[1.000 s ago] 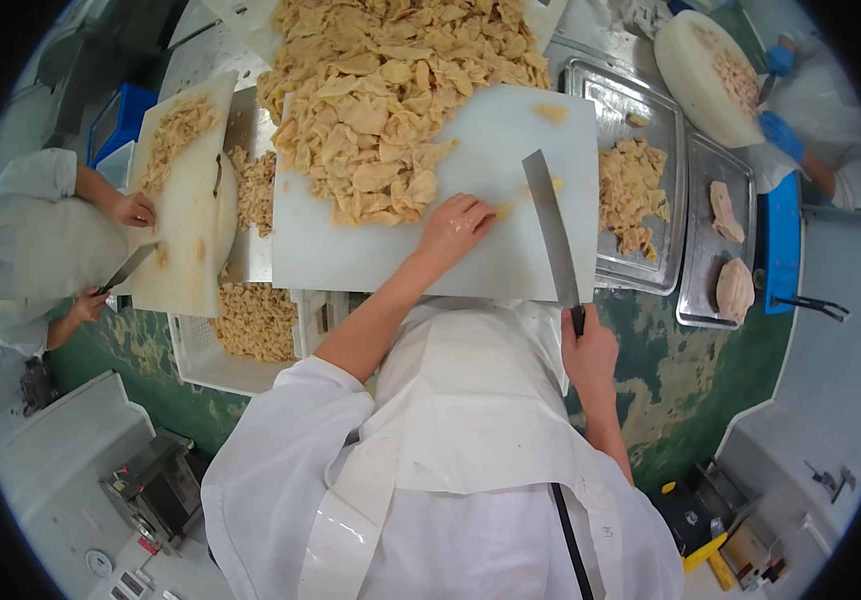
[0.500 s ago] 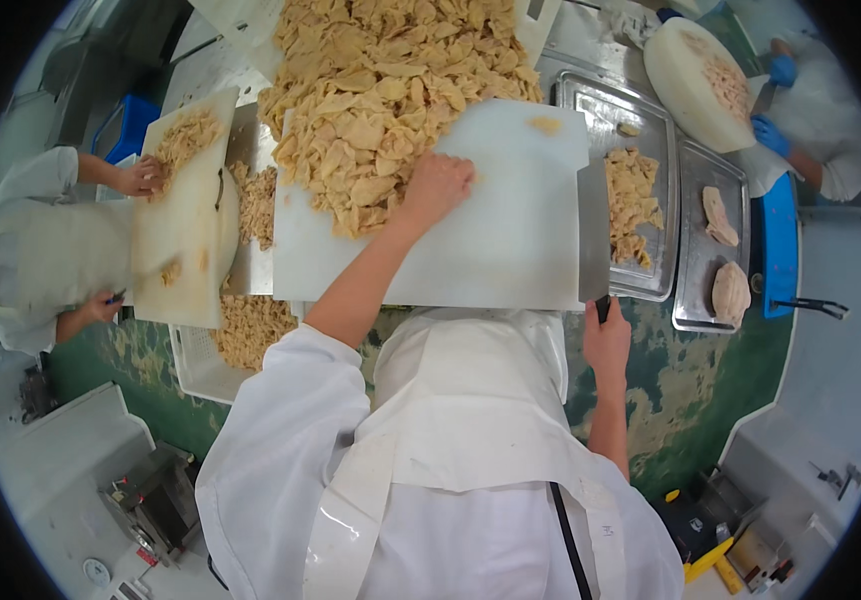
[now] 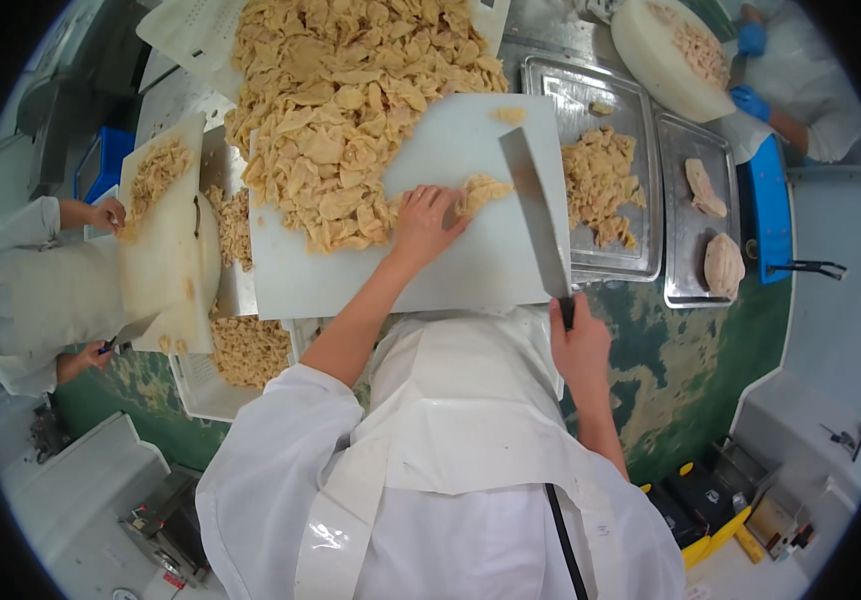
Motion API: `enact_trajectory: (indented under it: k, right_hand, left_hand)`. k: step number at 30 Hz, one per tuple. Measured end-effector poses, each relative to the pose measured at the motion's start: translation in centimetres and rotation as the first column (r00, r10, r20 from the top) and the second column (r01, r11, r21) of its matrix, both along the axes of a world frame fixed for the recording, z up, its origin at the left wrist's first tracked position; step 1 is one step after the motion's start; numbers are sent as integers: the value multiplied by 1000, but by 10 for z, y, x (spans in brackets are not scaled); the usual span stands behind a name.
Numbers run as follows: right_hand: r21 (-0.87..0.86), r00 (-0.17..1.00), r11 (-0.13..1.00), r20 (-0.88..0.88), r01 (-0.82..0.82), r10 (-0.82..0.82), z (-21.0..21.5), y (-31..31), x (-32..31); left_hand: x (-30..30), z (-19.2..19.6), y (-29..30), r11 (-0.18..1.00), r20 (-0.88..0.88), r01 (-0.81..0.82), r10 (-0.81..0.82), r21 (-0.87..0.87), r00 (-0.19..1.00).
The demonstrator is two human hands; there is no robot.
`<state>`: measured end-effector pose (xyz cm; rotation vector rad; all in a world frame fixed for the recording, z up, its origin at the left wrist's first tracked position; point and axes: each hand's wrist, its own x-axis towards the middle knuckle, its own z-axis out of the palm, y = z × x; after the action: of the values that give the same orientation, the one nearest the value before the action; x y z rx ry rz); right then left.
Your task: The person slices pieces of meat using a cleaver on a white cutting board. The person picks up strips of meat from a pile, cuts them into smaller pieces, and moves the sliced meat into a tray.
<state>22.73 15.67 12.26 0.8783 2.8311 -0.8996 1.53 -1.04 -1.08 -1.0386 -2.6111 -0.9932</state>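
Now the left hand (image 3: 422,222) lies flat, fingers spread, pressing a pale meat piece (image 3: 482,190) at its two o'clock on the white cutting board (image 3: 470,262). Right hand (image 3: 578,345) grips the cleaver (image 3: 536,215), blade pointing to twelve o'clock.

Nothing around your hands is a package, a label, a sign or a screen. The only candidates lie well below and to the right of your right hand (image 3: 580,345), on the floor by your right side: a black boxy case (image 3: 702,497) with a yellow edge, and just beyond it a smaller brown box (image 3: 772,520) with a small red and white patch on it, too small to make out. Far below and to the left of your left hand (image 3: 422,225), a grey machine (image 3: 165,520) carries a small red and white sticker (image 3: 172,578) at its lower edge.
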Motion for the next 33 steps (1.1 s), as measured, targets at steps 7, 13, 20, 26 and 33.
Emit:
enact_trajectory:
  k: [7, 13, 20, 26, 33]
  right_hand:
    - [95, 988, 993, 148, -66, 52, -21, 9, 0]
    - [81, 991, 993, 114, -83, 74, -6, 7, -11]
    - [129, 990, 986, 111, -101, 87, -39, 14, -6]
    - [113, 992, 992, 124, -49, 34, -12, 15, -12]
    - [67, 980, 985, 126, -162, 153, -30, -5, -9]
  left_hand:
    - [8, -9, -5, 999, -33, 13, -11, 53, 999]
    - [12, 4, 3, 992, -49, -48, 54, 119, 997]
    - [8, -12, 13, 994, -52, 27, -22, 106, 998]
    - [10, -11, 8, 992, -21, 15, -12, 127, 1000]
    - [16, 0, -10, 990, -6, -47, 48, 131, 999]
